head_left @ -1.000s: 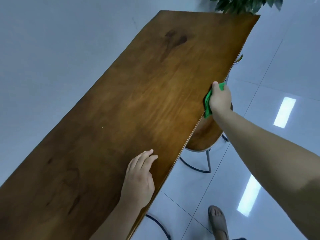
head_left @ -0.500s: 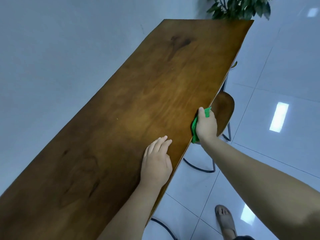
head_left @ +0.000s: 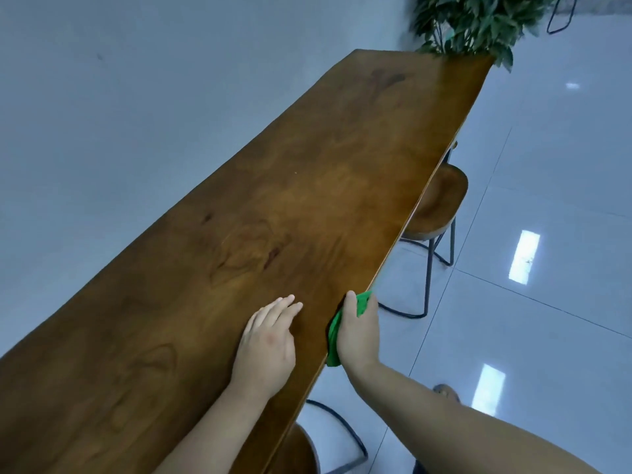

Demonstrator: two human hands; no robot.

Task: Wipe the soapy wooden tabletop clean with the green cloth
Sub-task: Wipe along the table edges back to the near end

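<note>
The long brown wooden tabletop [head_left: 307, 206] runs from bottom left to the top right. My right hand [head_left: 359, 333] is closed on the green cloth [head_left: 333, 340] and presses it against the table's right-hand edge, close to me. Most of the cloth is hidden under that hand. My left hand [head_left: 266, 343] lies flat on the tabletop just left of it, fingers together and holding nothing. No soap foam is visible on the wood.
A round wooden stool [head_left: 437, 206] with a dark metal frame stands under the right edge, and another stool [head_left: 297, 453] sits nearer to me. A leafy plant [head_left: 478, 22] is beyond the far end. A grey wall borders the left; glossy tiled floor [head_left: 547, 319] lies right.
My right hand has slid the green cloth along the table's right edge toward me, ending beside my left hand. The left hand has stayed flat on the wood.
</note>
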